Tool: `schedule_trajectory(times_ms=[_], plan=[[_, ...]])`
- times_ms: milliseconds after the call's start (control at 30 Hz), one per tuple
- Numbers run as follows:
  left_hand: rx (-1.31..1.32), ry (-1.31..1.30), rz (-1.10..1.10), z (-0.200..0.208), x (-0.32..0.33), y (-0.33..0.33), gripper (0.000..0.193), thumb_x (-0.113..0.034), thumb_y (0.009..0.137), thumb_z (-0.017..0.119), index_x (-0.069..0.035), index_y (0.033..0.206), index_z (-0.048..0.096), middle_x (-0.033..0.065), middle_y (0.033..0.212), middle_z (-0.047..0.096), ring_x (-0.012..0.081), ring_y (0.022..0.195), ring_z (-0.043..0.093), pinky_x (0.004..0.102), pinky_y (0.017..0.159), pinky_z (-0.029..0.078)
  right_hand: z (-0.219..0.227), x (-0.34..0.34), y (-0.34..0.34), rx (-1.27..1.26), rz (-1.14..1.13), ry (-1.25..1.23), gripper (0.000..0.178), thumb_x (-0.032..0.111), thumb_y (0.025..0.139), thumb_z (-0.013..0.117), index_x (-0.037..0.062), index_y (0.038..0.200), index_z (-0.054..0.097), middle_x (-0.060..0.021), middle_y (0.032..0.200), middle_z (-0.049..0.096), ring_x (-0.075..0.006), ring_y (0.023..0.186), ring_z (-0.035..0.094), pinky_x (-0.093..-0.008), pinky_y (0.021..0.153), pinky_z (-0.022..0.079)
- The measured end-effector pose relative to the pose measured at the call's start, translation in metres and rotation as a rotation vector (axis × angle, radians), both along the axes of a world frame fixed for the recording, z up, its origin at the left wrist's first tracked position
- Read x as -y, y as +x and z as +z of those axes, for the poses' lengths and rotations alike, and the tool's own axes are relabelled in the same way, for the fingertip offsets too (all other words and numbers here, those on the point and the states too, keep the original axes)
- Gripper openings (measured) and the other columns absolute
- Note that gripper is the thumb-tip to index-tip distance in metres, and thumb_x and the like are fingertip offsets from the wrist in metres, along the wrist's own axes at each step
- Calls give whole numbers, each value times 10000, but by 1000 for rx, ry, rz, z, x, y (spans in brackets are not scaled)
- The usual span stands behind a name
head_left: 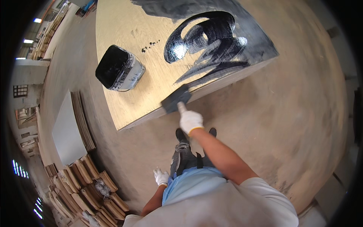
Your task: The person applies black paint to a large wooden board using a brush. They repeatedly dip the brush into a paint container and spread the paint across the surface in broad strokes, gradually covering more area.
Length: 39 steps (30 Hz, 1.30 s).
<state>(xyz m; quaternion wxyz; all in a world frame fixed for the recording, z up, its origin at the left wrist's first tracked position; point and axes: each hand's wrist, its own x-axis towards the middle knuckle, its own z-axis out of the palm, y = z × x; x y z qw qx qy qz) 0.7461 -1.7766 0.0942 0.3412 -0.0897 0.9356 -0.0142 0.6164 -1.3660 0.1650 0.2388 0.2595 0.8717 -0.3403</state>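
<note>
My right hand (191, 120), in a white glove with a yellow cuff, grips a wide dark spreader (176, 99), its index finger stretched along the tool. The blade hangs at the near edge of a pale wooden board (124, 109); whether it touches cannot be told. Wet black coating (217, 32) lies in glossy swirls and streaks on the board, with a duller grey-black layer (249, 22) behind it. A square bucket (132, 72), black inside and smeared outside, stands on the board's left part. My left hand (161, 176), also gloved, hangs by my left side with fingers apart, holding nothing.
Left of the board, a stack of sheets (72, 125) stands on the concrete floor (264, 132). Bundled brown slats (87, 189) are piled at the lower left. Small black drops (150, 46) dot the wood near the bucket. My feet (181, 135) are close below the board's edge.
</note>
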Motion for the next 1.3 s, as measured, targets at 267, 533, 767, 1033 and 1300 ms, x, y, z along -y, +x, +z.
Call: schedule_trajectory(times_ms=[267,533,767,1033,1300], plan=[[-18,584,99,-15,16,-130,487,-353,998,559,-40,1359,656,231,1290,701,388,1261,635,425,1089,483,17,-31,13,78,-204,144,768,207,899,542,263,1637,336,-264,1128,731,-429,1026,723,-526,936,542],[175,365,-44,-33,91,-168,442,-360,1000,556,-68,1292,712,215,1244,723,338,1209,674,416,1048,503,14,-13,23,146,-164,175,815,261,865,600,372,1627,335,-258,1185,713,-415,1101,694,-490,991,524],[145,440,22,-41,114,-189,442,-370,1003,554,-86,1301,714,216,1224,733,350,1171,697,425,989,544,-13,-103,41,12,-376,295,838,225,856,632,386,1624,337,-261,1277,683,-422,1176,665,-469,1047,498],[180,559,230,-36,124,-195,454,-366,990,552,-71,1294,715,212,1247,727,360,1217,672,425,1050,505,-33,-226,80,-95,-533,211,860,134,856,689,311,1633,364,-223,1201,736,-313,1030,728,-385,914,541],[226,422,73,-42,129,-161,463,-373,987,531,-80,1299,709,229,1278,704,373,1250,647,444,1075,490,15,73,-10,141,-91,190,856,270,858,607,309,1650,287,-272,1042,732,-433,937,723,-538,877,553]])
